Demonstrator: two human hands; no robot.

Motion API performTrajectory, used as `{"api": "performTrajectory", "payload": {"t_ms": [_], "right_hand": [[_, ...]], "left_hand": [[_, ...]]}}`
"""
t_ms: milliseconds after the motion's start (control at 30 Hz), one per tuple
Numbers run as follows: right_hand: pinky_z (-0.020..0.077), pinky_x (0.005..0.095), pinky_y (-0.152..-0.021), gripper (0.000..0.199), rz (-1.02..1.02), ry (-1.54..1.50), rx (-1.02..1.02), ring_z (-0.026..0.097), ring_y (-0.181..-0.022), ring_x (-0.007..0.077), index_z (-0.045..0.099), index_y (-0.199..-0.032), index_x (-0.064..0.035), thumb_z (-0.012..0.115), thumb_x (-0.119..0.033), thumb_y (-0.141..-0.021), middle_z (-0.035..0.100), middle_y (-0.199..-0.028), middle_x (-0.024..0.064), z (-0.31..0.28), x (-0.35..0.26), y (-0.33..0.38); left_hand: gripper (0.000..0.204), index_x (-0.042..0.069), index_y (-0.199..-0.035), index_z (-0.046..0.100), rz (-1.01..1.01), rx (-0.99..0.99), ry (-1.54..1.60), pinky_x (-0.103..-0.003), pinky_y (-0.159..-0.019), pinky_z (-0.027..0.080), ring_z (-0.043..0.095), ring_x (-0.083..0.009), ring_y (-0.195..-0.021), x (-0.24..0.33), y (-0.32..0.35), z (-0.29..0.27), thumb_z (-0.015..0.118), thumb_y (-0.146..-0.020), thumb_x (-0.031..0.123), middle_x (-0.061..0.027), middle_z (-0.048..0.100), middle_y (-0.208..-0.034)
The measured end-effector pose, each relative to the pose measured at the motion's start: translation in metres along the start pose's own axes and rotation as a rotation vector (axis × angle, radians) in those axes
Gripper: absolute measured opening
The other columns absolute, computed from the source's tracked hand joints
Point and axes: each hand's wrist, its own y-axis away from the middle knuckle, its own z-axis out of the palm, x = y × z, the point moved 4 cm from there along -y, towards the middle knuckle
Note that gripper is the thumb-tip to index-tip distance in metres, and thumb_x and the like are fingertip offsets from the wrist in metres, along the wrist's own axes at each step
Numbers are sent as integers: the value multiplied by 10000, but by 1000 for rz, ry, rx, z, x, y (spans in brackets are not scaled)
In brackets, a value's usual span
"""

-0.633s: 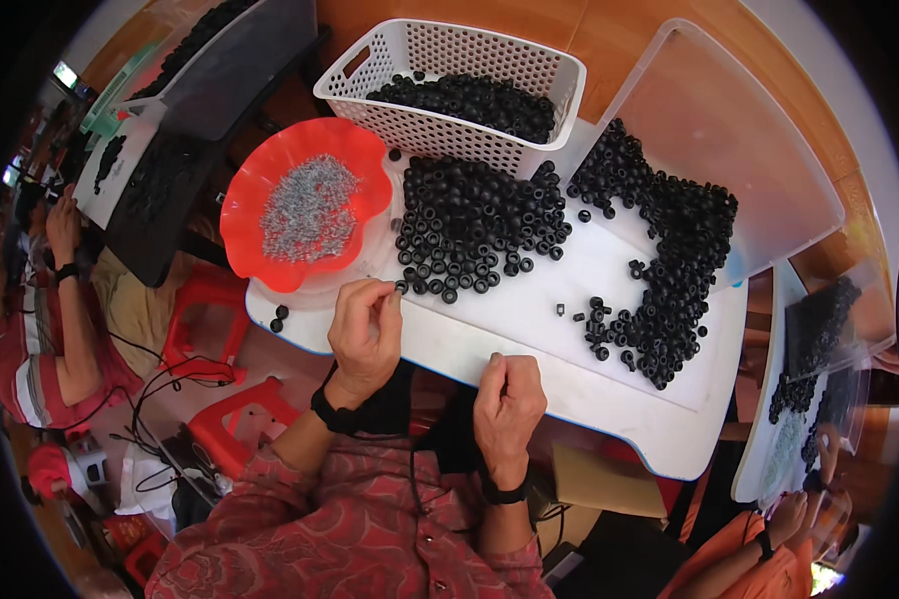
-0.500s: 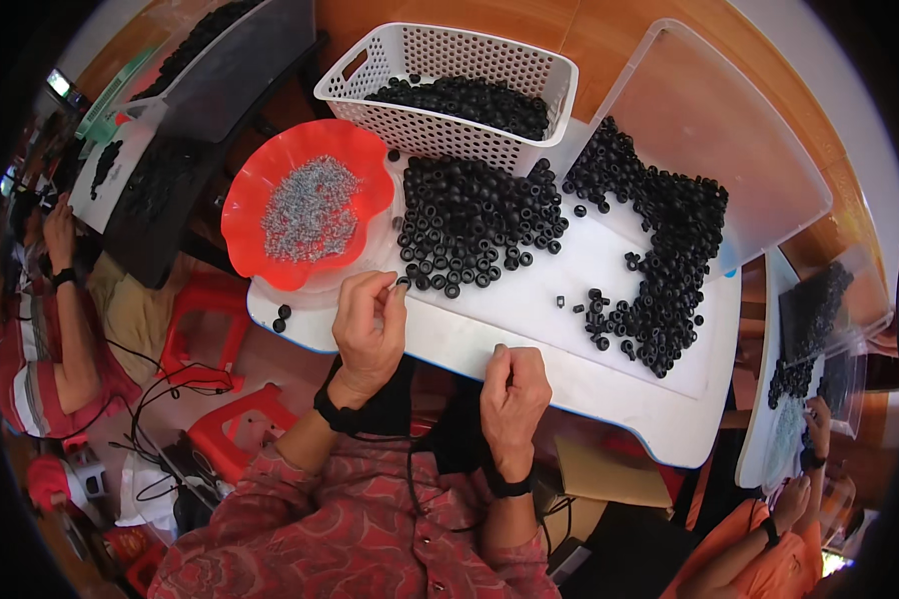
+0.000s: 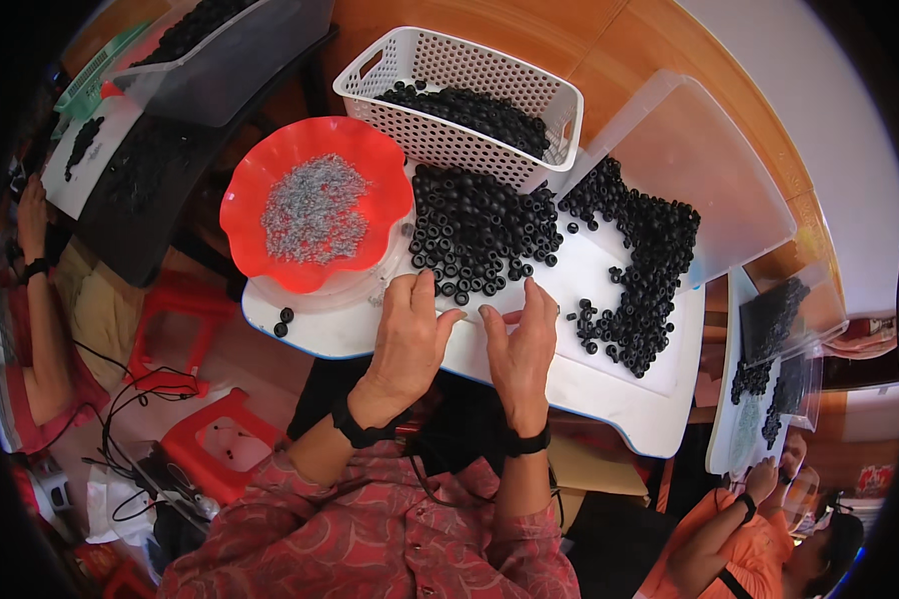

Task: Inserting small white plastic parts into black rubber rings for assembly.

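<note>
Small black ring-shaped parts (image 3: 479,225) lie in a heap on the white table (image 3: 619,409) in front of me. At the near edge of this heap is my left hand (image 3: 405,339), its thumb stretched away from the fingers. My right hand (image 3: 522,349) is raised just to its right, thumb and fingers apart, fingertips close to the heap. I see nothing held in either hand. Left of the heap, a red scalloped dish (image 3: 245,200) holds many small silvery metal pieces (image 3: 315,210).
Behind the heap stands a white perforated basket (image 3: 449,140) with more black parts. A clear plastic bin (image 3: 729,170) lies tipped at the right, black parts (image 3: 649,290) spilling from it. Two loose parts (image 3: 284,321) sit at the table's left edge. Other people work on both sides.
My left hand has moved right to the heap and opened; the small black part pinched in it no longer shows. My right hand has risen toward the heap and opened. The view has shifted slightly.
</note>
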Motion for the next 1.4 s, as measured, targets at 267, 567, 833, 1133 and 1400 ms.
{"api": "performTrajectory", "payload": {"t_ms": [267, 567, 833, 1133, 1400], "right_hand": [[525, 371, -743, 579, 55, 28, -78, 621, -787, 264, 465, -1305, 111, 720, -123, -841, 480, -1277, 240, 16, 1, -18], [541, 327, -725, 573, 1, -22, 10, 616, -811, 221, 473, -1292, 125, 730, -73, -819, 519, -1178, 203, 17, 3, -14], [546, 356, -767, 374, -77, -158, 65, 637, -893, 276, 524, -1180, 110, 644, 24, -837, 488, -1242, 234, 12, 6, 9], [551, 373, -750, 176, -117, -148, 131, 644, -898, 338, 626, -1014, 74, 609, 46, -841, 571, -1146, 234, 4, 0, 33], [518, 361, -749, 213, -277, -86, 57, 628, -889, 288, 681, -1000, -19, 605, 75, -825, 655, -984, 138, 9, -26, 37]], "left_hand": [[503, -112, -1203, 509, -38, -13, 71, -424, -852, 459, 529, -386, -987, -2, -12, 9, 736, -768, 0, -228, 491, -1086], [466, -93, -1209, 514, -12, 87, 177, -361, -767, 516, 585, -304, -876, -1, -11, 17, 696, -781, -66, -203, 492, -1102], [402, -54, -1162, 563, -7, 87, 292, -310, -632, 540, 618, -233, -780, 13, 30, 6, 698, -784, -72, -153, 536, -1049], [300, -68, -1095, 586, -62, 83, 361, -346, -640, 520, 613, -297, -780, 15, 47, 2, 673, -807, -61, -181, 550, -1030], [276, -48, -1080, 597, -29, 148, 4, -413, -730, 500, 583, -344, -860, -3, 25, -19, 659, -813, -27, -172, 550, -944]]}}
